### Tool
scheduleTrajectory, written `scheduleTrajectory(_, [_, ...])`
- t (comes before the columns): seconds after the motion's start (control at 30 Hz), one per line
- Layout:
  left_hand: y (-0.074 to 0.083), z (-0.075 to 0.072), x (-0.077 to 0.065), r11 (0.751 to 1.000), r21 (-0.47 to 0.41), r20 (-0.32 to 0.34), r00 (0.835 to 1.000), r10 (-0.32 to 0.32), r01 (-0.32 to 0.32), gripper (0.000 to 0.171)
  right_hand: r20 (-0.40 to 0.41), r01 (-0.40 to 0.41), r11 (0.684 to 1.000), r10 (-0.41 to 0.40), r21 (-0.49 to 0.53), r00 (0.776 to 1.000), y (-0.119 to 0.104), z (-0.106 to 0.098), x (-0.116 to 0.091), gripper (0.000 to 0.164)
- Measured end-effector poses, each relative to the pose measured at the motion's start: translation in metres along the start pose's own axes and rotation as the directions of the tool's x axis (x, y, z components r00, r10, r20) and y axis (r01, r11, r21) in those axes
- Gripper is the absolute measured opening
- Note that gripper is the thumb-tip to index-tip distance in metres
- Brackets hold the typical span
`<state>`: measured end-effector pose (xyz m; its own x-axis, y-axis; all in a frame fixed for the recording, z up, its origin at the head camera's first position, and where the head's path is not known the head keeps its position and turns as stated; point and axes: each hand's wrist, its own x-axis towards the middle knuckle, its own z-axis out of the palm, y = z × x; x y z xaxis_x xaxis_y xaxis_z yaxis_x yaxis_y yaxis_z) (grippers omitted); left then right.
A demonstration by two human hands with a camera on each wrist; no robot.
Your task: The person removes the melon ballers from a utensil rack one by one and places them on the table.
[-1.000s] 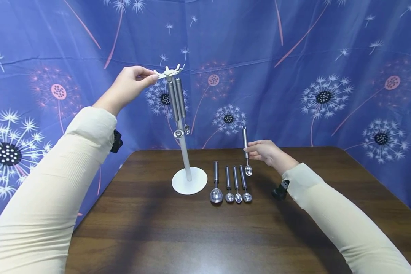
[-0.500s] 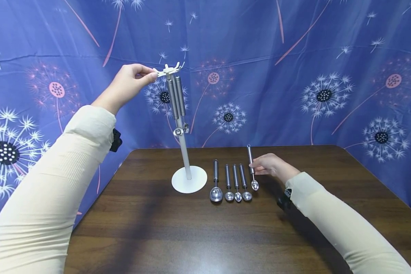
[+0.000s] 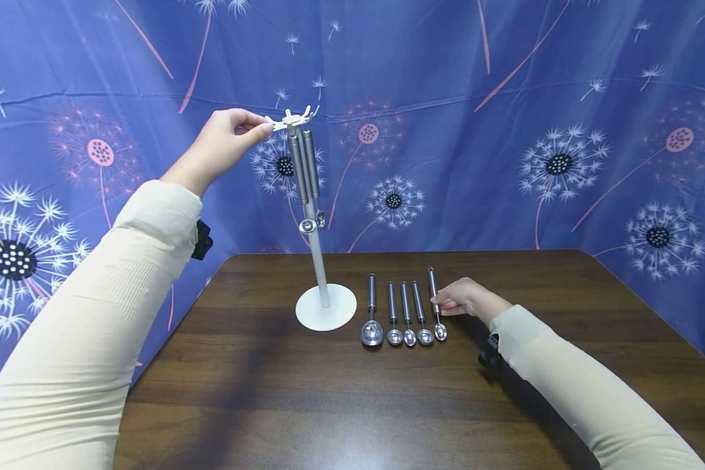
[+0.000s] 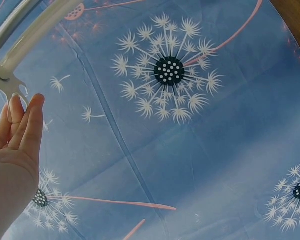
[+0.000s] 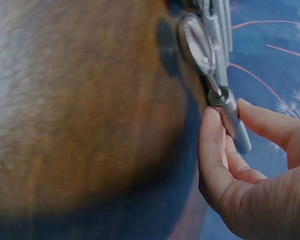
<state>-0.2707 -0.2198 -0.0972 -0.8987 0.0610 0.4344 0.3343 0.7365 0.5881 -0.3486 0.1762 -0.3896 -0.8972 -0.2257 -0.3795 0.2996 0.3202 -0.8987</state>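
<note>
My left hand (image 3: 220, 147) pinches one hooked arm at the top of a white utensil stand (image 3: 318, 271). In the left wrist view, the fingertips lie on the stand's hub (image 4: 9, 86). Two steel scoops with long handles, a round-headed one (image 3: 297, 170) and a smaller one (image 3: 311, 163), hang from the hooks. My right hand (image 3: 465, 297) holds a melon baller (image 3: 433, 284) by its handle between thumb and fingers, close over the table at the right end of a row. Its oval bowl (image 5: 196, 44) faces the right wrist camera, with its shadow beside it on the wood.
On the brown wooden table (image 3: 305, 405) lie a large scoop (image 3: 371, 333) and several smaller scoops (image 3: 410, 313) side by side, handles pointing away. The stand's round white base (image 3: 341, 316) is left of them. A blue dandelion-print cloth (image 3: 476, 163) hangs behind the table.
My right hand has lowered the melon baller and shifted it slightly right, down beside the row of scoops. My left hand keeps its pinch on the stand's top.
</note>
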Motion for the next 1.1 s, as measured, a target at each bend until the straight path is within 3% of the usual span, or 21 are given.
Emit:
scheduleTrajectory(0.17, [0.0001,0.0003,0.0003,1.0,-0.001,-0.001,1.0,-0.006,0.006,0.048,0.007,-0.016,0.999,0.017,-0.028,1.0,0.005,0.0018,0.0025,0.018])
scheduleTrajectory(0.5, [-0.0018,-0.0006,0.0023,1.0,-0.006,0.012,1.0,-0.017,0.017,0.05,0.007,-0.066,0.987,0.068,-0.144,0.998,0.0012,0.0054,0.0063,0.013])
scheduleTrajectory(0.93, [-0.0031,0.0014,0.0046,1.0,-0.008,0.005,1.0,-0.009,0.009,0.05,0.006,-0.103,0.982,0.105,-0.16,0.994,-0.0018,0.0085,0.0038,0.021])
scheduleTrajectory(1.1, [-0.0042,0.0017,0.0048,1.0,-0.014,-0.001,1.0,-0.007,0.007,0.049,0.022,-0.098,0.983,0.103,-0.157,0.994,0.0002,0.009,0.0047,0.038])
